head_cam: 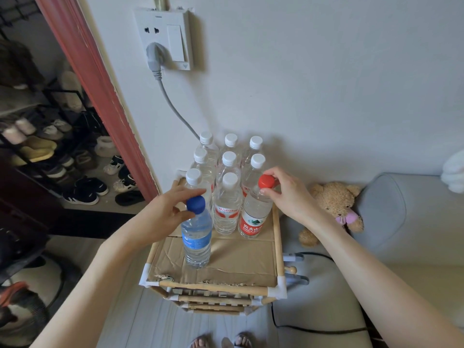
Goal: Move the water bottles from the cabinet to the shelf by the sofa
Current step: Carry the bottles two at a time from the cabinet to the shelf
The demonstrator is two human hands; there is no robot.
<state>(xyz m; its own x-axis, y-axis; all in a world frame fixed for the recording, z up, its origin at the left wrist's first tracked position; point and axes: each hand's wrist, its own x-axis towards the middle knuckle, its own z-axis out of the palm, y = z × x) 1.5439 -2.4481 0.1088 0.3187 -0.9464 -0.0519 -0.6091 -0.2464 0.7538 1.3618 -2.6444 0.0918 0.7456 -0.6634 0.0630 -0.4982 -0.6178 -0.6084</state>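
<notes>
**Ana:** Over the shelf (276, 237), what are the two hands doing?

**Ben:** Starting at the left hand (167, 206): its fingers are curling round the neck of the blue-capped bottle (196, 237), pinching just under the cap. That bottle is standing upright on the cardboard sheet (241, 257) lining the shelf's top, nearer the shelf's front rail than any other.

**Ana:** And the right hand (283, 194)?

**Ben:** It is pinching the cap and neck of the red-capped bottle (253, 214), which is standing at the shelf's right edge, touching the white-capped bottles (227, 197) packed toward the shelf's back, against the wall.

**Ana:** So both are arriving, not leaving?

**Ben:** That is how I am reading it: both bases look to be resting on the shelf, so the hands are probably about to let go.

**Ana:** How will these handle?

**Ben:** They are looking full, so fairly heavy for thin plastic; the walls will likely give under a squeeze. The stiff neck under the cap is the safer hold.

**Ana:** Anything beside the shelf?

**Ben:** To the shelf's right, a teddy bear (334, 204) is sitting on the sofa (401, 222).
</notes>
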